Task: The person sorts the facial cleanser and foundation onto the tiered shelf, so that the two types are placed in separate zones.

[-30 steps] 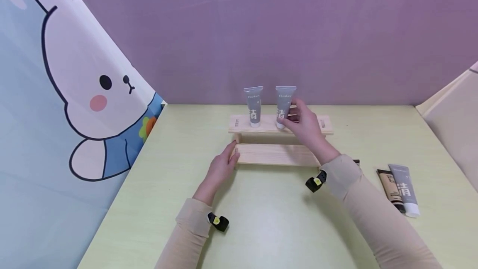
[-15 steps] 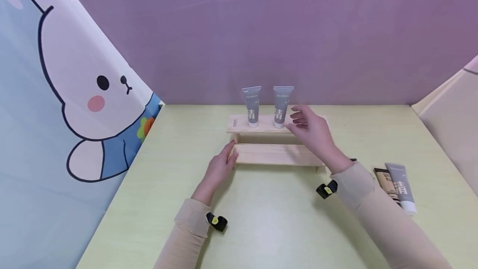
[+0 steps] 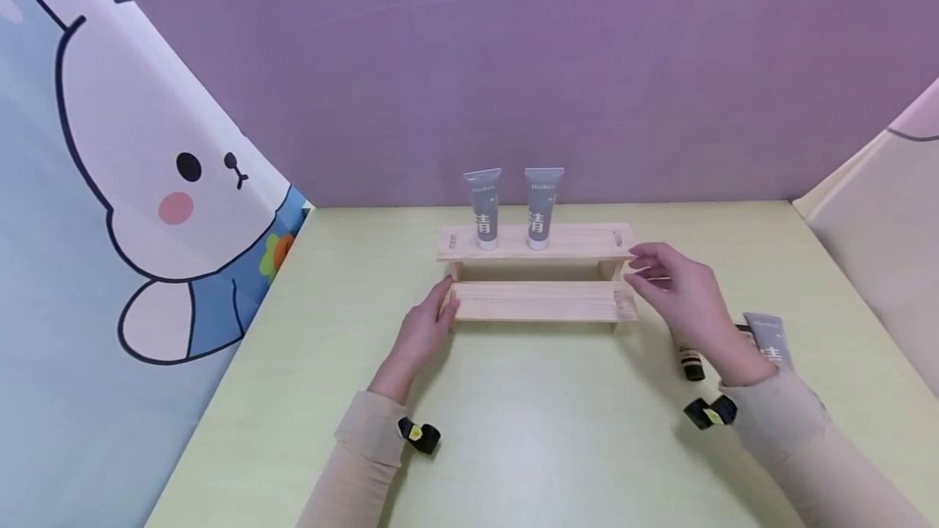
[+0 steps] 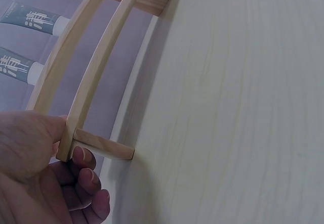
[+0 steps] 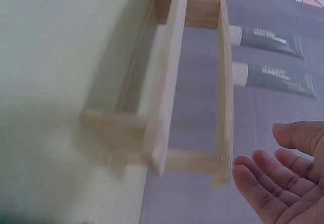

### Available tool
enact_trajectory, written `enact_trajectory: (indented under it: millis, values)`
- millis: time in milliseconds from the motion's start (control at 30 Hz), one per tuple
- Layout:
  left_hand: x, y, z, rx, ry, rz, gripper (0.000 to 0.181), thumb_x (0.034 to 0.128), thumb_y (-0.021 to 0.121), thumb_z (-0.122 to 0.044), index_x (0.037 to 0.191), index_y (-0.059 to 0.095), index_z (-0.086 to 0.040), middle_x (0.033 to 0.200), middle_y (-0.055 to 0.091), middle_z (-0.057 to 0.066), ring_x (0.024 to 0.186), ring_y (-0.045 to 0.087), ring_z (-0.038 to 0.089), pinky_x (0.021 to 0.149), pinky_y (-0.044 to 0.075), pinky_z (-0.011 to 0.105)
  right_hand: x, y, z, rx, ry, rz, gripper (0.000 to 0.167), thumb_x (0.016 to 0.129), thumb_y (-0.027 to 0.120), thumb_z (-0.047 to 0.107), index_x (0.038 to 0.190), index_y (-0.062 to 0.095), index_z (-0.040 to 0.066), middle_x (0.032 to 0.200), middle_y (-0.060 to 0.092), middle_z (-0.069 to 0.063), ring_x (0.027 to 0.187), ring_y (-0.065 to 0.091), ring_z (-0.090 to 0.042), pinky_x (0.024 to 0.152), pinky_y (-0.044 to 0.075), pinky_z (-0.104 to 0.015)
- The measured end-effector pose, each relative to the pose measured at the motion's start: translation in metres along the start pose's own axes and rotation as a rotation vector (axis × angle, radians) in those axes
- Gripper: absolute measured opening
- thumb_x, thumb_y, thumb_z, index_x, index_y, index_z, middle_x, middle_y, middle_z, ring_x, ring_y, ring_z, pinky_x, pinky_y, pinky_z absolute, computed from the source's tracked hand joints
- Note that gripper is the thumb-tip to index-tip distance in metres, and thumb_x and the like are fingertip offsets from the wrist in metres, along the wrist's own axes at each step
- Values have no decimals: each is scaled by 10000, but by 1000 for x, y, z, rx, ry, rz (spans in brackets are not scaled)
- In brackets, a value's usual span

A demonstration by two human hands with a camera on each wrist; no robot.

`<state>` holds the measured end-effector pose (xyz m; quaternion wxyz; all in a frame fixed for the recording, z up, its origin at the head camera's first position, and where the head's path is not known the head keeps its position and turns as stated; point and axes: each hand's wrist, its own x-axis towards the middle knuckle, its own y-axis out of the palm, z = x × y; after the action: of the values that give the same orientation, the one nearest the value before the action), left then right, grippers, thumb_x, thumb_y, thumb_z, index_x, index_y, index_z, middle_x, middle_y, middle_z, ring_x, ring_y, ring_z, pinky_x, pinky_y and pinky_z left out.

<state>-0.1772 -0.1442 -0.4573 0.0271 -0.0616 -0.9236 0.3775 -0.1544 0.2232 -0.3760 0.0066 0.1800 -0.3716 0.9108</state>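
Observation:
A two-tier wooden rack stands on the table. Two grey squeeze tubes, a left one and a right one, stand upright on white caps on its upper shelf. My left hand grips the left end of the lower shelf, thumb and curled fingers about the wood in the left wrist view. Off the rack's right end, my right hand has its fingers spread and holds nothing. In the right wrist view that hand is apart from both the shelf and the tubes.
Beneath my right hand lie a tan tube with a black cap and, partly covered by the wrist, another tan tube beside a grey tube. A purple cloth wall rises behind the pale table.
My right hand has let go of the right grey tube on the upper shelf and moved right and toward me, past the rack's end. The left hand keeps its grip on the rack.

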Motion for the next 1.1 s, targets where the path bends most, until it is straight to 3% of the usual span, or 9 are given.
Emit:
enact_trajectory:
  millis: [133,267,400,500,600,700,833,933,1100]
  values:
    - [0,0,0,-4,-2,3,524,1041,458,-349,1525,339,-187,1357,549,213,1253,504,397,1049,387,531,-18,-15,-15,-48,49,20,364,927,678,136,1252,577,9,1023,697,-179,887,688,-349,690,555,-244]
    - [0,0,0,-7,-4,7,527,1042,453,-355,1528,332,-192,1366,544,205,1261,500,388,1059,379,525,-38,-29,-33,-82,61,19,386,913,693,128,1255,573,-5,1016,695,-208,862,685,-370,646,472,-103]
    - [0,-1,0,-12,0,7,528,1042,451,-358,1530,327,-197,1360,550,206,1264,499,384,1062,376,523,-55,-41,-53,-145,64,9,369,897,708,116,1228,590,6,994,706,-196,798,673,-99,638,429,-61]
    - [0,-1,0,-16,0,7,528,1043,453,-353,1531,324,-199,1332,572,208,1254,509,382,1057,382,525,-67,-49,-66,-172,84,12,347,891,710,105,1205,600,6,974,711,-191,778,546,129,616,429,-66]
    - [0,0,0,-18,-4,6,525,1042,453,-359,1530,327,-210,1320,582,206,1247,516,378,1050,390,525,-77,-58,-78,-197,115,26,341,888,709,102,1192,604,-10,962,708,-196,773,474,198,596,429,-97]
    - [0,0,1,-15,0,3,523,1043,454,-354,1529,329,-211,1315,584,211,1241,521,381,1040,398,532,-86,-65,-88,-239,154,45,352,887,711,114,1196,608,-17,938,702,-185,732,527,130,574,439,-164]
    - [0,0,2,-18,0,5,522,1040,459,-355,1528,331,-218,1317,584,208,1240,524,375,1036,400,536,-96,-72,-99,-306,213,79,351,875,708,110,1167,602,-53,876,688,-172,687,656,-169,535,442,-292]
    - [0,0,2,-18,1,5,520,1040,462,-354,1526,337,-219,1343,567,200,1251,515,372,1039,398,533,-103,-79,-107,-343,258,118,333,861,696,85,1129,590,-83,851,683,-182,697,663,-332,538,419,-352]
    - [1,0,2,-11,-3,-1,516,1039,464,-347,1524,343,-218,1356,560,190,1258,510,366,1045,394,528,-111,-88,-121,-348,289,187,353,845,713,112,1114,588,-80,838,680,-162,693,665,-320,554,399,-341]
